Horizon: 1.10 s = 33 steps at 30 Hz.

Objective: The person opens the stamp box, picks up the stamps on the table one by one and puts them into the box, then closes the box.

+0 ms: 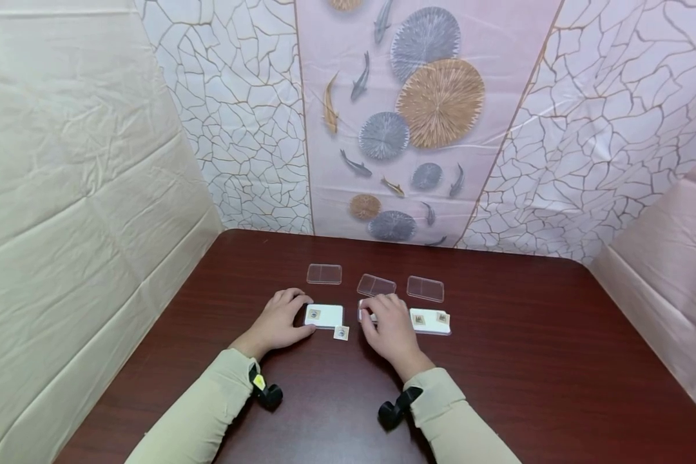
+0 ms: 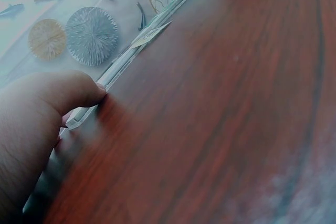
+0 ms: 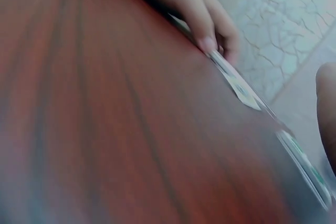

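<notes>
The left hand [image 1: 278, 322] has its fingers gripping the left box [image 1: 332, 316] on the desk [image 1: 325, 412], the right hand [image 1: 391, 332] covers the middle box [image 1: 374, 318], its grasp unclear, and either's nudge could dislodge the stamp [image 1: 341, 332] jutting past the left box's near corner.

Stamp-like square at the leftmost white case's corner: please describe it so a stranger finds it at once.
On the dark red table, the left hand grips the leftmost white case. The stamp-like square lies at this case's near right corner. Unlike the inner square, it sticks out past the near edge.
</notes>
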Available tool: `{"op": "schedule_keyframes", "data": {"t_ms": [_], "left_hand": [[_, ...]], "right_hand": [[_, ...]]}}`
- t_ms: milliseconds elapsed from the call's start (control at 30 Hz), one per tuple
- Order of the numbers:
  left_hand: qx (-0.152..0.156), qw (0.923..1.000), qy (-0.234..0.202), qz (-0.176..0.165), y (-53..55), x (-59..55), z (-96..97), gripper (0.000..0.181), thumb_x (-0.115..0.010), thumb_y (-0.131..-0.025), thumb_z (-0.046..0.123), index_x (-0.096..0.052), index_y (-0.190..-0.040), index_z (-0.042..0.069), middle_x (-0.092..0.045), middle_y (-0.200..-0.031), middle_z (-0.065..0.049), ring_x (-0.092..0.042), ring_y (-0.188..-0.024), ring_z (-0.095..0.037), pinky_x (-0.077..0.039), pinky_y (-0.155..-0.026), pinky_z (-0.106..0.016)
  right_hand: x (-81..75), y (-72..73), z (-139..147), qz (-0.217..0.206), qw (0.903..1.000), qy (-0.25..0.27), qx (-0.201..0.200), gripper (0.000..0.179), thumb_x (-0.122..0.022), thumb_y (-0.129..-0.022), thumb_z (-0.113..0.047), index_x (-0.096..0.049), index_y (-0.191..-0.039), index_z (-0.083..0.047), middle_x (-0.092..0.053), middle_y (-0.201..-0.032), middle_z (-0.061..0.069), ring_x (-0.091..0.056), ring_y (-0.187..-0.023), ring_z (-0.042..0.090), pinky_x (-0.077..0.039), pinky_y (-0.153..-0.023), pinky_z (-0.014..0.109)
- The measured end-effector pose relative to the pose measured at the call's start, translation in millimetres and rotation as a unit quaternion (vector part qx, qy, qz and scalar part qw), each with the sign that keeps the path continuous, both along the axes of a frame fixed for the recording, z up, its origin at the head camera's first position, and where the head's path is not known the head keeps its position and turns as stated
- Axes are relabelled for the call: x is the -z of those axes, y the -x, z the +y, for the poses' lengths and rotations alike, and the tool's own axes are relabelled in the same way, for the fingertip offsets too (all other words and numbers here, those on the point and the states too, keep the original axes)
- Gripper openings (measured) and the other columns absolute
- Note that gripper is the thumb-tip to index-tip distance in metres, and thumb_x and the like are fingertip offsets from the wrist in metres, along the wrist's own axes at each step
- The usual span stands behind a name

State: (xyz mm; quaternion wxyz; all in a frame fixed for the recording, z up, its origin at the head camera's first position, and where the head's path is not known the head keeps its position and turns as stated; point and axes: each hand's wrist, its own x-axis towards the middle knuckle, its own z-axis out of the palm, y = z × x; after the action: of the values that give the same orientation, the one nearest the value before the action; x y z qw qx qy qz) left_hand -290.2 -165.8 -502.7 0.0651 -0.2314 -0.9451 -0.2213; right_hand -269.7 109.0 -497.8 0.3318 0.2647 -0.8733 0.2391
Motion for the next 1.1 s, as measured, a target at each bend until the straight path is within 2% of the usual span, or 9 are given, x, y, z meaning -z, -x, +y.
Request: {"op": "schedule_keyframes", "data": {"t_ms": [167, 400, 567, 700, 833, 1100], "left_hand": [[0.0, 1.0, 0.0, -0.002, -0.8, 0.1, 0.7, 0.054, -0.073, -0.085, 0.041, -0.061, -0.13, 0.015, -0.05, -0.138, -0.011, -0.041, -0.131, -0.035, -0.032, -0.11, -0.056], [0.0, 1.0, 0.003, 0.0, -0.4, 1.5, 1.5, 0.053, -0.073, -0.086, 0.041, -0.061, -0.13, 0.015, -0.05, -0.138, -0.01, -0.042, -0.131, -0.035, -0.033, -0.11, -0.056], [-0.001, 1.0, 0.006, -0.003, -0.3, 1.9, 2.2, 0.054, -0.073, -0.086, 0.042, -0.061, -0.131, 0.015, -0.05, -0.139, -0.01, -0.041, -0.132, -0.034, -0.032, -0.111, -0.055], [-0.001, 1.0, 0.004, -0.006, 0.3, 1.6, 3.0, 0.054, -0.073, -0.086, 0.042, -0.061, -0.131, 0.015, -0.05, -0.138, -0.01, -0.041, -0.132, -0.035, -0.032, -0.111, -0.055], [-0.003, 1.0, 0.004, -0.004, 1.5, 1.4, 2.7, 0.054, -0.073, -0.086, 0.041, -0.061, -0.131, 0.015, -0.05, -0.138, -0.01, -0.041, -0.132, -0.035, -0.032, -0.111, -0.056], [-0.005, 1.0, 0.001, -0.002, 2.5, 1.1, -0.6, 0.054, -0.074, -0.085, 0.041, -0.061, -0.13, 0.015, -0.05, -0.139, -0.011, -0.041, -0.132, -0.035, -0.031, -0.111, -0.056]], "right_hand": [[2.6, 5.2, 30, 0.024, 0.9996, 0.012, 0.014, 0.009, -0.063, -0.09, -0.013, -0.071, -0.094, -0.01, -0.068, -0.089, 0.004, -0.057, -0.085, 0.03, -0.045, -0.08, 0.048], [1.6, 5.2, 72, 0.003, 0.9988, 0.017, 0.045, 0.008, -0.063, -0.091, -0.011, -0.071, -0.095, -0.011, -0.07, -0.091, 0.005, -0.057, -0.087, 0.031, -0.044, -0.082, 0.049], [2.0, 6.8, 101, 0.002, 0.9984, 0.017, 0.055, 0.008, -0.064, -0.09, -0.009, -0.07, -0.095, -0.008, -0.07, -0.091, 0.009, -0.057, -0.087, 0.035, -0.044, -0.082, 0.052], [1.2, 7.4, 118, 0.001, 0.9967, 0.026, 0.078, 0.007, -0.063, -0.089, -0.008, -0.069, -0.094, -0.006, -0.069, -0.089, 0.011, -0.056, -0.087, 0.036, -0.043, -0.084, 0.053], [0.1, 8.1, 119, 0.003, 0.9968, 0.028, 0.075, 0.008, -0.063, -0.089, -0.007, -0.069, -0.094, -0.006, -0.069, -0.09, 0.011, -0.056, -0.088, 0.036, -0.043, -0.084, 0.053], [3.6, 12.4, 75, 0.016, 0.9998, 0.009, -0.008, 0.01, -0.067, -0.088, -0.013, -0.073, -0.096, -0.009, -0.069, -0.092, 0.006, -0.057, -0.089, 0.031, -0.043, -0.085, 0.049]]}}
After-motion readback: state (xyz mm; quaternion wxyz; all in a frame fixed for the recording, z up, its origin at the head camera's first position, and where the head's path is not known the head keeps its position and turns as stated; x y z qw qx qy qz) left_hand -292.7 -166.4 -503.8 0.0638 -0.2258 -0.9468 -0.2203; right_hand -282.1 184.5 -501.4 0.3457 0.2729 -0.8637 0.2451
